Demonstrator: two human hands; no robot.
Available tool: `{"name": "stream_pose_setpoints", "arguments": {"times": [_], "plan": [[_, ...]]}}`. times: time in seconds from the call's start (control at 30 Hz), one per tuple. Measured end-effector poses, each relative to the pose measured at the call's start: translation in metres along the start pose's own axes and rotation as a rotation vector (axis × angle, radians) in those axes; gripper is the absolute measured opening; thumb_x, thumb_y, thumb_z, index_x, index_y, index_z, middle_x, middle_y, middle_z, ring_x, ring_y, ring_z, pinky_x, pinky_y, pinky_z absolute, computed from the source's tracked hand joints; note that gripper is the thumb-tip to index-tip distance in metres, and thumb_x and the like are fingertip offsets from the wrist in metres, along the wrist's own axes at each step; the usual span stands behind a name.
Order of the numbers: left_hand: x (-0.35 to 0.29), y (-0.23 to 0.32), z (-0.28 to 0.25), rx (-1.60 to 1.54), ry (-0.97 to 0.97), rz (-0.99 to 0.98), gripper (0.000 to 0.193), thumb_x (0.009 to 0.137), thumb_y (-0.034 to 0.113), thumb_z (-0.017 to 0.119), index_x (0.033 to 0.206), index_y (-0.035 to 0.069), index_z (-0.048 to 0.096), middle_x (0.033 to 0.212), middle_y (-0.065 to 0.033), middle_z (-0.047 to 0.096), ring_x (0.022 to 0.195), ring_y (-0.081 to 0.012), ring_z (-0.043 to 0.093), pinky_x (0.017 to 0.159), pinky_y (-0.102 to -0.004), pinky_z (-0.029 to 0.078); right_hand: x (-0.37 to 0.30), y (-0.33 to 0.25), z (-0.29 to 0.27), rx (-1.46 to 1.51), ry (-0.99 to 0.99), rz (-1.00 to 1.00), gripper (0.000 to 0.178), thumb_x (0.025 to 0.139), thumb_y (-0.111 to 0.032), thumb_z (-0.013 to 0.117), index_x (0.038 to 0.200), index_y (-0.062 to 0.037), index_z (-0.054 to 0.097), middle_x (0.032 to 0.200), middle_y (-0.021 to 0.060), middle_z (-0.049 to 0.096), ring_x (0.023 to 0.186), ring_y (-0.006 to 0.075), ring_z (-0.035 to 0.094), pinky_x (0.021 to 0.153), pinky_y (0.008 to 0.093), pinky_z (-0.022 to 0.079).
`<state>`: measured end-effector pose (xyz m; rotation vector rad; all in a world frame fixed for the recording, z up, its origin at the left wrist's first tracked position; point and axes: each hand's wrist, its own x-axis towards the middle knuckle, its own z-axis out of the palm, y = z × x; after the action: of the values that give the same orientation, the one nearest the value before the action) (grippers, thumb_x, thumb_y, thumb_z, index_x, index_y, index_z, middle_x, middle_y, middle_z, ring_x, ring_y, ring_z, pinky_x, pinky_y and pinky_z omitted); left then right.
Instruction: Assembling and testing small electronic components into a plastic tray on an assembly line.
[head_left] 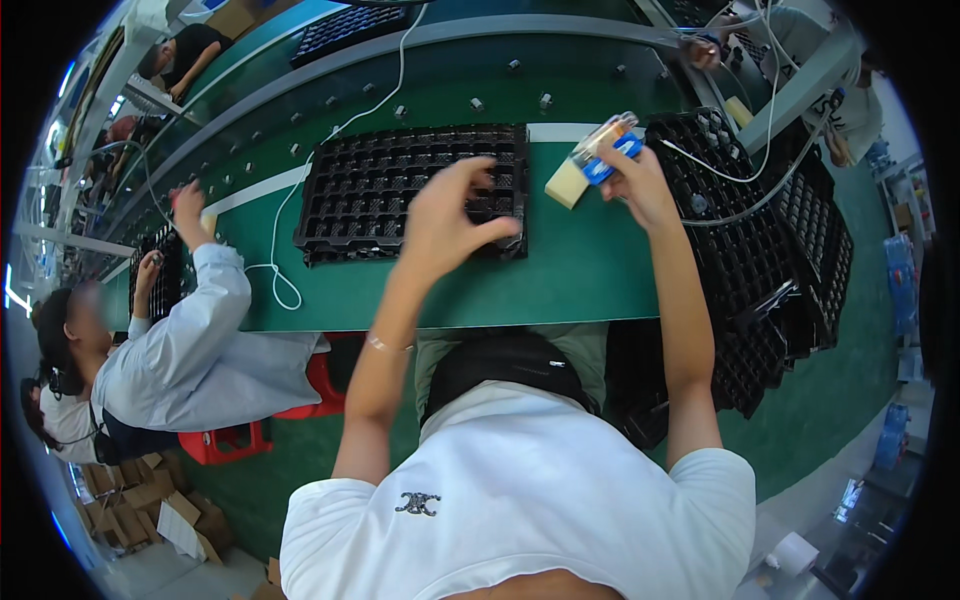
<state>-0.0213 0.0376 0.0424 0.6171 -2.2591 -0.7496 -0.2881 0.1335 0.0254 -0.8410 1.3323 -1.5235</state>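
My left hand [447, 222] is over the right part of a black plastic tray [350, 240] with many small compartments. Its thumb and fingers are spread apart, and nothing shows between them. In my right hand [643, 190] is a small blue and clear plastic object [612, 150] with an orange part, gripped to the right of the tray. What kind of object it is, I cannot make out. A pale yellow block [567, 185] is just left of it, over the green tabletop [590, 270]; whether the two touch is unclear.
Stacked black trays [735, 300] lean at the table's right end. A white cable [277, 240] runs left of my tray. Small metallic parts [477, 103] are spaced along the green strip beyond. A co-worker [180, 350] sits at left near a red stool [225, 443].
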Motion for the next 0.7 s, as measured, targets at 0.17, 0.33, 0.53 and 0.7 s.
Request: {"name": "stream_pose_setpoints", "arguments": {"times": [0.17,0.33,0.53,0.7], "plan": [[-0.056,-0.030,-0.038,0.641,-0.181,0.033,0.069,0.060,0.023,0.085,0.122,0.008,0.057,0.128,-0.0095,0.052,0.122,-0.0303,0.048,0.101,-0.0455,0.036,0.015,0.028,-0.018,-0.699,0.321,-0.314,0.036,0.082,-0.030,0.074,0.097,0.0021,0.066,0.076,0.0074,0.065,0.061,0.0141,0.061,0.056,0.0277,0.048],[-0.062,-0.024,-0.048,0.602,-0.178,0.043,0.063,0.063,0.013,0.082,0.121,0.008,0.057,0.121,-0.0103,0.054,0.117,-0.0297,0.050,0.099,-0.0439,0.037,0.017,0.051,0.001,-0.971,0.463,-0.519,0.041,0.075,-0.029,0.075,0.101,0.0010,0.066,0.082,0.0177,0.066,0.071,0.0319,0.065,0.068,0.0367,0.051],[-0.054,0.036,-0.098,0.526,-0.052,0.058,0.063,0.065,0.014,0.080,0.122,0.005,0.056,0.116,-0.0140,0.057,0.107,-0.0330,0.054,0.091,-0.0416,0.041,0.016,0.055,0.000,-1.007,0.478,-0.516,0.037,0.076,-0.029,0.075,0.098,-0.0015,0.065,0.083,0.0162,0.065,0.072,0.0321,0.065,0.068,0.0379,0.051],[-0.085,0.076,-0.154,0.158,0.113,-0.234,0.059,0.068,0.007,0.073,0.123,-0.002,0.053,0.116,-0.0149,0.058,0.104,-0.0273,0.059,0.090,-0.0338,0.045,0.019,0.055,-0.001,-1.033,0.458,-0.493,0.037,0.075,-0.029,0.075,0.098,-0.0016,0.065,0.082,0.0159,0.065,0.072,0.0321,0.065,0.067,0.0377,0.051]]}}
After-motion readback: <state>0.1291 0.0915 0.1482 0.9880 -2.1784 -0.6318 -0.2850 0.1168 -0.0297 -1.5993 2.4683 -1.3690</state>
